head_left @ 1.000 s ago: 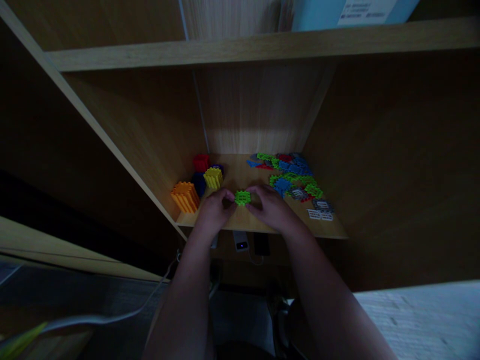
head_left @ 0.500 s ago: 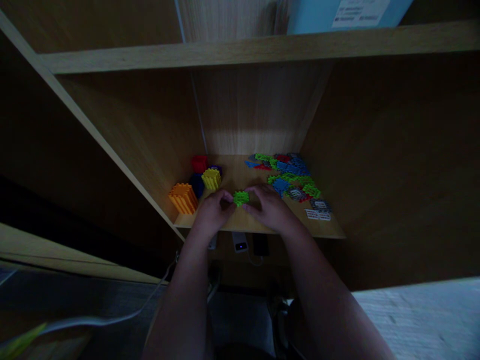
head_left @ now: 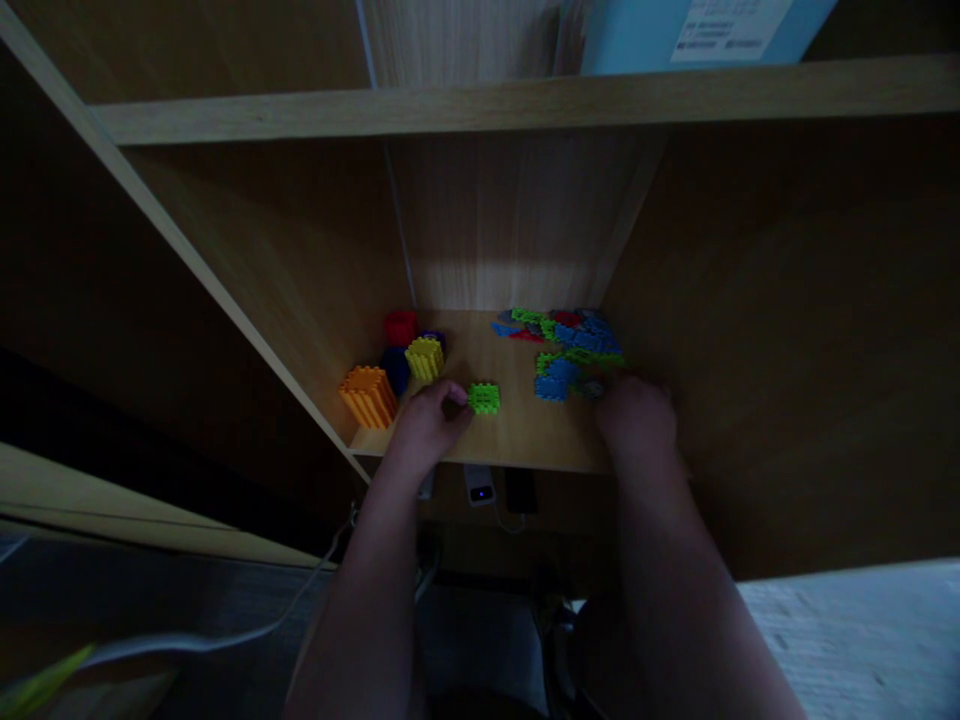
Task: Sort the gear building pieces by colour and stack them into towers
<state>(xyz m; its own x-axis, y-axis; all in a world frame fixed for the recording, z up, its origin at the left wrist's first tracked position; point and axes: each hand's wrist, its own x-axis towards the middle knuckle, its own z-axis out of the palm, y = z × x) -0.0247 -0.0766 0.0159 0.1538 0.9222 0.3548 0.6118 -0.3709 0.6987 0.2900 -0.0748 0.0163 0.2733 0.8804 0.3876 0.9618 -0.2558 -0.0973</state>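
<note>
A green interlocking building piece (head_left: 484, 398) with notched edges is at the front middle of the shelf. My left hand (head_left: 433, 418) pinches its left edge between thumb and finger. Over at the right, my right hand (head_left: 637, 418) reaches into a pile of flat interlocking pieces in green, blue, red and grey. Its fingers are hidden behind the back of the hand, so I cannot see whether they hold a piece. A blue piece (head_left: 552, 388) lies just left of that hand.
On the left stand an orange ribbed block (head_left: 368, 397), a yellow ribbed block (head_left: 425, 358) and a red block (head_left: 400, 327). A blue box (head_left: 697, 35) sits on the upper shelf (head_left: 480, 108). Below the work shelf are a white device (head_left: 479, 484) and a dark one (head_left: 520, 490).
My right hand has left the green piece and moved right to the pile, covering its front pieces. A blue piece now shows farther left. My left hand stays at the green piece.
</note>
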